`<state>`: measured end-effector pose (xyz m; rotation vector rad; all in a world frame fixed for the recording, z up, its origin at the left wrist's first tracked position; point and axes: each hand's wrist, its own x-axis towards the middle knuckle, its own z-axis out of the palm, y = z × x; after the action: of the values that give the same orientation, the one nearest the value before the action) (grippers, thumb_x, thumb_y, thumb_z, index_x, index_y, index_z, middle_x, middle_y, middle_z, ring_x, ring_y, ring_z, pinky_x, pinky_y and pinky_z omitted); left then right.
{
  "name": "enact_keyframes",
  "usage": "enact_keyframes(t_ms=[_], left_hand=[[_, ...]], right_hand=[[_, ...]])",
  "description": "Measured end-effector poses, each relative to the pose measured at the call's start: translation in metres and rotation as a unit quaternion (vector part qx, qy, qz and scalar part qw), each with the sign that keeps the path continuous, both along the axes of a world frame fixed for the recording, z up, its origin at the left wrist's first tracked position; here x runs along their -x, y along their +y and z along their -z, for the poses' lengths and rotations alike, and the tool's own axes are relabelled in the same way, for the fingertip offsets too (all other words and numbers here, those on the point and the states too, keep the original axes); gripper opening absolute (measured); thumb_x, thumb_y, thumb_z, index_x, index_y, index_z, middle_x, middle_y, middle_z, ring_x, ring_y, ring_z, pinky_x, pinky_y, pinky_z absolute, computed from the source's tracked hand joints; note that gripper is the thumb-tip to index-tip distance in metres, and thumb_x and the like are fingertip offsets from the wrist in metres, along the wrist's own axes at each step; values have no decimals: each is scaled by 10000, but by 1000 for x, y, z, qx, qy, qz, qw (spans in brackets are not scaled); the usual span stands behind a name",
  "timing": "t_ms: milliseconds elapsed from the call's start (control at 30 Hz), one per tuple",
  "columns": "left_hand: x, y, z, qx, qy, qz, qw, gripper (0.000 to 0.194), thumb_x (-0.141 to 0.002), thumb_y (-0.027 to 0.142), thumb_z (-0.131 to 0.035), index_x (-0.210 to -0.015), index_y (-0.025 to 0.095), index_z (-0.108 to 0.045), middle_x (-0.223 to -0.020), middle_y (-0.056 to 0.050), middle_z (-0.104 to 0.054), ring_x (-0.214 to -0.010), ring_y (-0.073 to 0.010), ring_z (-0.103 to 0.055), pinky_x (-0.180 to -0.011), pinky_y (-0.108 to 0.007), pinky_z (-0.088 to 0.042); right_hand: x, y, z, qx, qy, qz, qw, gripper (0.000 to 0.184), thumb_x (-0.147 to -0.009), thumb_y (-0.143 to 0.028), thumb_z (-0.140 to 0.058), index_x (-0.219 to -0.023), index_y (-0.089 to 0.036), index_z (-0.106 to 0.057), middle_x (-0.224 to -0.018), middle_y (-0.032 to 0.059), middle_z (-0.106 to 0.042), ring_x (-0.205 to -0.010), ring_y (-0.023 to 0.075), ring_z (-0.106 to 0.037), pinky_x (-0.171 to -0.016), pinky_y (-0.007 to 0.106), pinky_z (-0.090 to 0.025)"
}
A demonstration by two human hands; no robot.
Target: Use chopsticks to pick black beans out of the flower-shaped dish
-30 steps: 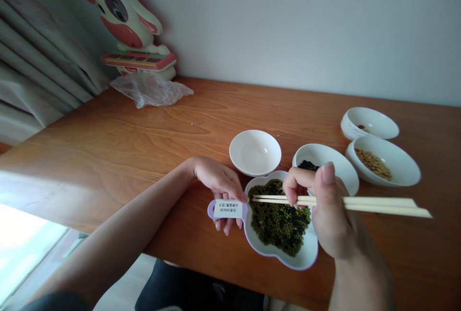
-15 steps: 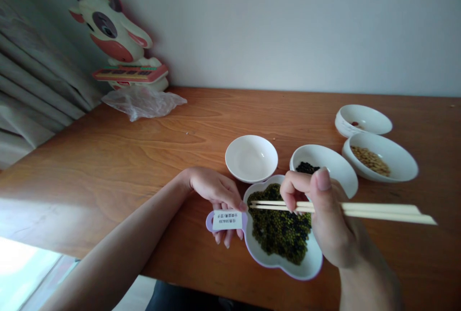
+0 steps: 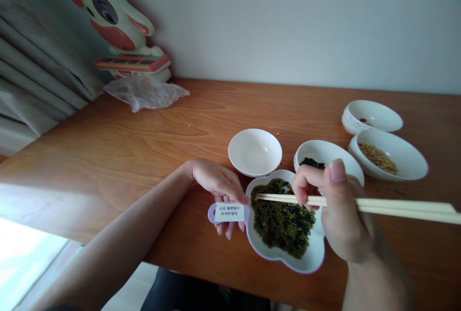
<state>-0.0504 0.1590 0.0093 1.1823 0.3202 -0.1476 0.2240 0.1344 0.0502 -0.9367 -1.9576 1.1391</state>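
My right hand (image 3: 336, 210) is closed on a pair of wooden chopsticks (image 3: 378, 205). Their tips point left, just above a heap of green and black beans (image 3: 283, 220) in a flower-shaped white dish (image 3: 309, 260) with a lilac rim. My left hand (image 3: 219, 186) grips the dish's lilac handle (image 3: 212, 212), which carries a small printed label (image 3: 229, 212). Behind the dish stand an empty white bowl (image 3: 255, 151) and a white bowl with a few black beans (image 3: 326, 153).
At the right are a white bowl of tan beans (image 3: 387, 160) and a white bowl with a red bean (image 3: 370, 115). A cartoon cow toy (image 3: 115, 23) and a crumpled clear plastic bag (image 3: 146, 92) stand at the back left. The wooden table (image 3: 126, 148) ends at a curtain (image 3: 32, 85).
Both hands keep their hold. The chopsticks and the dish have shifted only slightly in the picture as my head moved.
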Motion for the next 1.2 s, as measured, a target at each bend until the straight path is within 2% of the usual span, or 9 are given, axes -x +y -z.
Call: enact_keyframes(t_ms=[100, 267, 433, 567, 733, 933, 1000, 1200], left_hand=[[0, 0, 0, -39, -16, -54, 998, 399, -1090, 439, -553, -1133, 160, -835, -938, -88, -839, -782, -190, -816, -812, -269, -661], [1, 1, 3, 44, 15, 20, 999, 532, -1122, 494, -427, -1224, 138, -809, -968, -130, -840, -798, -220, -824, -733, -281, -665], [3, 1, 6, 36, 0, 24, 999, 532, -1133, 477, -394, -1301, 151, -780, -1050, -123, -839, -876, -223, -835, -742, -257, -663], [3, 0, 7, 57, 20, 24, 998, 535, -1138, 471, -381, -1328, 149, -764, -1079, -137, -836, -907, -229, -834, -763, -274, -670], [1, 1, 6, 7, -33, 22, 999, 540, -1130, 508, -402, -1301, 162, -779, -1029, -125, -845, -853, -208, -834, -734, -246, -660], [3, 1, 9, 33, -22, 19, 999, 506, -1135, 462, -411, -1315, 152, -769, -1069, -136, -840, -889, -219, -835, -749, -260, -661], [4, 1, 9, 34, -23, 23, 999, 510, -1138, 458, -401, -1333, 148, -755, -1077, -133, -838, -904, -218, -835, -761, -258, -663], [6, 0, 11, 103, 49, 14, 993, 514, -1153, 409, -360, -1328, 115, -744, -1113, -144, -828, -971, -214, -824, -823, -261, -653]], right_hand=[[-5, 2, 0, 18, 25, 15, 999, 767, -1067, -706, -163, -606, -224, -543, -531, 15, -437, -529, 171, -431, -519, 358, -299], [-5, 1, -3, 21, 27, 4, 999, 799, -1081, -681, -162, -593, -219, -594, -527, 17, -444, -523, 162, -437, -522, 346, -309], [7, -3, -7, 8, -2, -26, 1000, 707, -1106, -624, -285, -609, -201, -556, -538, -1, -461, -529, 134, -462, -533, 327, -328], [4, -3, -10, -31, -19, 13, 999, 717, -1108, -624, -267, -601, -200, -545, -525, -3, -432, -500, 131, -432, -523, 337, -315], [-6, -1, -10, -42, -25, 54, 997, 768, -1089, -665, -209, -572, -202, -537, -510, 9, -429, -502, 146, -436, -517, 350, -288], [-9, 3, -2, -26, 9, 25, 999, 805, -1066, -710, -145, -592, -210, -561, -514, 15, -466, -508, 154, -462, -499, 340, -308], [-6, 1, -3, -19, 18, 20, 999, 797, -1075, -698, -147, -598, -209, -558, -527, 10, -468, -522, 147, -466, -510, 331, -316], [3, -3, -9, -18, -11, -4, 1000, 696, -1117, -619, -245, -652, -205, -555, -590, -5, -517, -571, 125, -491, -569, 304, -357]])
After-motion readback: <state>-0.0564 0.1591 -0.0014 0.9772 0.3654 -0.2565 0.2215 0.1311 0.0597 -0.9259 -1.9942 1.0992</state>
